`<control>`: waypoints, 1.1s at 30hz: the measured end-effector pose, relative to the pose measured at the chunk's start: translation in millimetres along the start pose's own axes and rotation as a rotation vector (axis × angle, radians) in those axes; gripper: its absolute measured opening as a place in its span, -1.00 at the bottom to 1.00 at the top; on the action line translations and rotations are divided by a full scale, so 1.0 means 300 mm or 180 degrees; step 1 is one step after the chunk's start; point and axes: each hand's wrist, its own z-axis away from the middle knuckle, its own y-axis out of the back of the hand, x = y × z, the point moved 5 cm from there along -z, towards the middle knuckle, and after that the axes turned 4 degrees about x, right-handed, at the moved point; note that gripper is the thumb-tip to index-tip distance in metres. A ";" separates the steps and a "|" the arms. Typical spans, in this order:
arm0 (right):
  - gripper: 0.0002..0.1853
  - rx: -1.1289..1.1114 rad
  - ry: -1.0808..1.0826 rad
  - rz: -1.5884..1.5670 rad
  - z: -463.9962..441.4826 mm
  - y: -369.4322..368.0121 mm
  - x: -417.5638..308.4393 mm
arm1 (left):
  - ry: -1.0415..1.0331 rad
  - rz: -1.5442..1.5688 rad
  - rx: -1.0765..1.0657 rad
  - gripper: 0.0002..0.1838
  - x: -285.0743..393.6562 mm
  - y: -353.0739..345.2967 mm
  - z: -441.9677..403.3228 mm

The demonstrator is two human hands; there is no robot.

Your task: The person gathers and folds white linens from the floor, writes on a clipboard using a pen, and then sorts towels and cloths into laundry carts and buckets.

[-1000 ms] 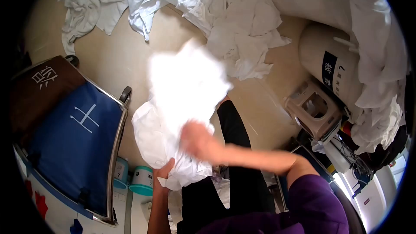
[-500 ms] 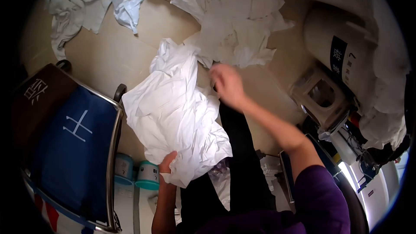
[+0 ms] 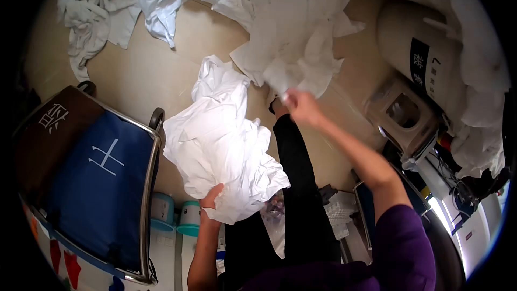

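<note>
The beige floor [image 3: 156, 73] fills the middle, its far edge cut off by the top of the view and its corners lost in the dark lens border. By the floor's left edge stands a metal-framed cart [image 3: 102, 167] with brown and blue fabric bags. Toward the floor's far edge lies a spread heap of white linen [image 3: 296, 16], its separate pieces hard to make out, with a bluish-white cloth [image 3: 164, 8] beside it and a greyer cloth [image 3: 99, 11] near the far left corner. Near the far right corner sits a pale sack [image 3: 390, 24] with a black label.

The white cloth bundle [image 3: 221, 134] is held over the person's black-trousered legs [image 3: 301, 194], on the near side of the heap; its folds hide whether it is one piece or several. A beige plastic stool [image 3: 385, 102] stands toward the floor's right edge.

The left hand [image 3: 210, 198] grips the bundle's near left edge, most of its fingers hidden by the cloth. The right hand [image 3: 305, 109] is motion-blurred, right of the bundle and apart from it. A smeared white patch [image 3: 280, 78] shows beside its fingers; whether they are closed on anything cannot be told.
</note>
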 end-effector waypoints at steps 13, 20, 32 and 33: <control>-0.72 -0.1808 0.3421 -0.0630 0.846 -0.263 -0.774 | -0.0480 -0.1471 -0.0956 -0.47 0.138 -0.151 0.167; -0.77 -0.0293 0.1109 -0.0729 -0.081 0.040 -0.496 | -0.0213 -0.0835 -0.0747 -0.46 0.034 -0.092 0.037; -0.40 0.0665 -0.1404 0.2129 -0.984 0.484 0.278 | -0.0242 -0.0488 -0.0259 -0.44 -0.090 -0.011 -0.043; -0.49 0.0707 -0.1059 0.1741 -0.954 0.452 0.300 | -0.0256 -0.0474 -0.0260 -0.44 -0.101 -0.009 -0.038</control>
